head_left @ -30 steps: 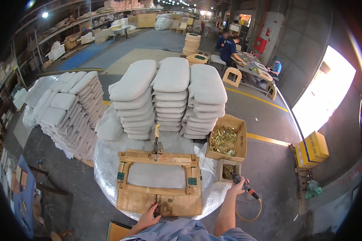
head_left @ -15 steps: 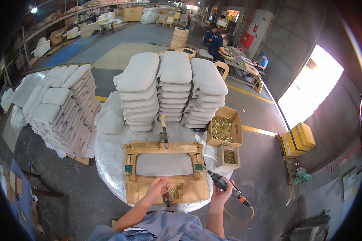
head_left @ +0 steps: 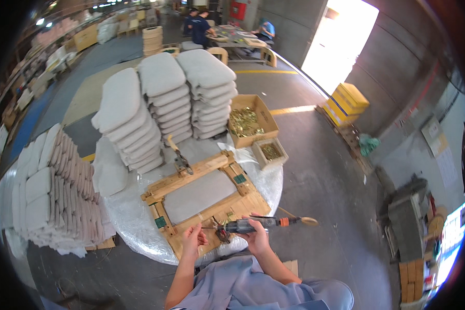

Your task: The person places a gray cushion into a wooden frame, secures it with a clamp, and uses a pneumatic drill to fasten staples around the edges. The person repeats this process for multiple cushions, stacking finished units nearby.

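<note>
My right hand (head_left: 257, 238) is wrapped round a dark power screwdriver (head_left: 238, 226) with an orange band and a hose, lying level with its bit pointing left. At the bit's tip my left hand (head_left: 194, 239) is closed with the fingertips pinched; anything small between them cannot be made out. Beneath both hands lies a wooden jig (head_left: 256, 205) with green patches around a grey padded panel (head_left: 201, 196). A toggle clamp (head_left: 181, 164) with a yellowish handle stands on its far bar. A second clamp (head_left: 222, 235) sits at the near edge, partly hidden by the screwdriver.
Stacks of grey cushions (head_left: 163, 77) rise behind the jig, with more piled (head_left: 39, 194) at left. A cardboard box (head_left: 266, 121) of brass-coloured parts and a smaller box (head_left: 277, 160) stand at the right on the plastic-wrapped table (head_left: 132, 232). Several people work at a far table (head_left: 237, 39).
The view has turned to the right. My right hand has brought the screwdriver from the right side across the jig's near edge, and its bit now meets my left hand's fingertips.
</note>
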`<state>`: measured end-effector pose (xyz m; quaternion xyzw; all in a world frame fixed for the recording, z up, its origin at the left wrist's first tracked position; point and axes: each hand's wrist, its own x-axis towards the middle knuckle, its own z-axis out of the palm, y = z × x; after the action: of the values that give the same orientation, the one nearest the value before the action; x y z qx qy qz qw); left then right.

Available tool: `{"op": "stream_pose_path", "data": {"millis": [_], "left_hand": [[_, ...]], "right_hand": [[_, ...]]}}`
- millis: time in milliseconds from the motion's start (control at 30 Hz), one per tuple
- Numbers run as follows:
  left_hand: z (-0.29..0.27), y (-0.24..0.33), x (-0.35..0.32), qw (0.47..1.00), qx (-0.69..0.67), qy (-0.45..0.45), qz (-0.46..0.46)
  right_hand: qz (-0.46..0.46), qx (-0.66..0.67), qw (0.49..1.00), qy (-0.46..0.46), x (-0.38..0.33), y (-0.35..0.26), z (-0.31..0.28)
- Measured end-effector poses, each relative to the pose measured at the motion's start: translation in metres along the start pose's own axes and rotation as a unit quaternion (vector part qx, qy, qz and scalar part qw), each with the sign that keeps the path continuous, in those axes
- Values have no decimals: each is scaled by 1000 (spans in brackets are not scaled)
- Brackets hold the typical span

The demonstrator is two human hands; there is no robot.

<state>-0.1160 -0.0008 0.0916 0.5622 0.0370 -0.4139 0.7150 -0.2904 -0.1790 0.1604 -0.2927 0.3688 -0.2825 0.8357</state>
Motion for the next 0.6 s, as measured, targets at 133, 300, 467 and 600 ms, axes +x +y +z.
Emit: {"op": "stream_pose_path", "data": {"millis": [133,300,467,600], "left_hand": [[10,9,-7,996,-89,7,-29],[-22,-13,19,998,-58,-7,-7],[-28,-13,16,1000,-3,20,0],[-48,-29,23,999,9,43,-7]], "right_hand": [[18,-2,1000,-2,-4,10,0],[7,-4,1000,-5,3,35,-7],[13,-33,999,9,-12,30,6],[20,-51,998,34,-9,29,3]]}}
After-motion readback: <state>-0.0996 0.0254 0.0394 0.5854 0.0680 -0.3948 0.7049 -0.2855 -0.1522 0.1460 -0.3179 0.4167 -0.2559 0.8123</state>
